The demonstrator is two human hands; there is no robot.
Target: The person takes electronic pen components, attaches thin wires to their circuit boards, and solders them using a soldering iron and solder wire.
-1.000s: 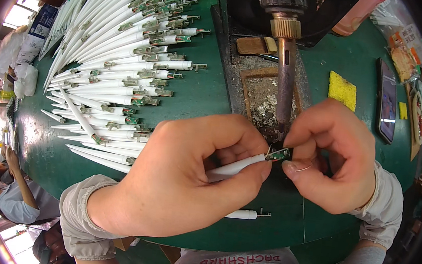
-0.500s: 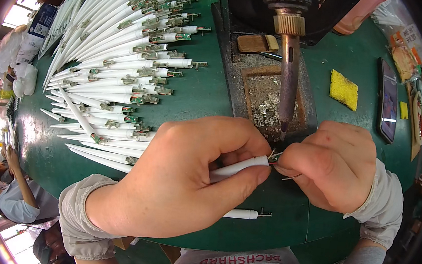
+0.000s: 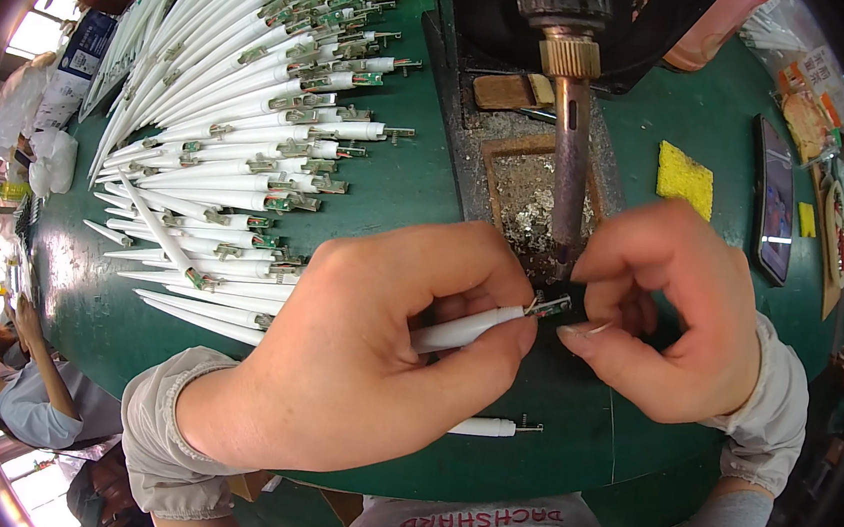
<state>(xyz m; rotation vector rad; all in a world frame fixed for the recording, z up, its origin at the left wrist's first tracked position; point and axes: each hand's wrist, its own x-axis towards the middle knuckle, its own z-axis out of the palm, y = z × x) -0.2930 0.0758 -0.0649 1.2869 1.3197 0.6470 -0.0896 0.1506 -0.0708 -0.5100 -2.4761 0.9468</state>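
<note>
My left hand [image 3: 374,350] pinches a white pen-shaped tube [image 3: 466,330] between thumb and fingers. From the tube's right end sticks out a small green circuit board [image 3: 549,307] with metal parts. Just right of it is my right hand [image 3: 674,311], its thumb and index finger apart and the other fingers curled. A pale thin sliver shows at the right thumb; whether it is a wire or the nail is unclear. The soldering iron [image 3: 572,156] points down from above, its tip close to the right index finger and above the board.
Many similar white tubes [image 3: 239,179] lie fanned out at left. Another tube [image 3: 483,426] lies near the front edge. Beneath the iron is a solder-littered tray [image 3: 497,185]. At right are a yellow sponge [image 3: 685,179] and a phone [image 3: 774,199]. Another person [image 3: 34,390] sits at far left.
My right thumb and index finger have parted and drawn away from the board, uncovering it. The left hand and tube have shifted slightly left, and the board end now tilts upward.
</note>
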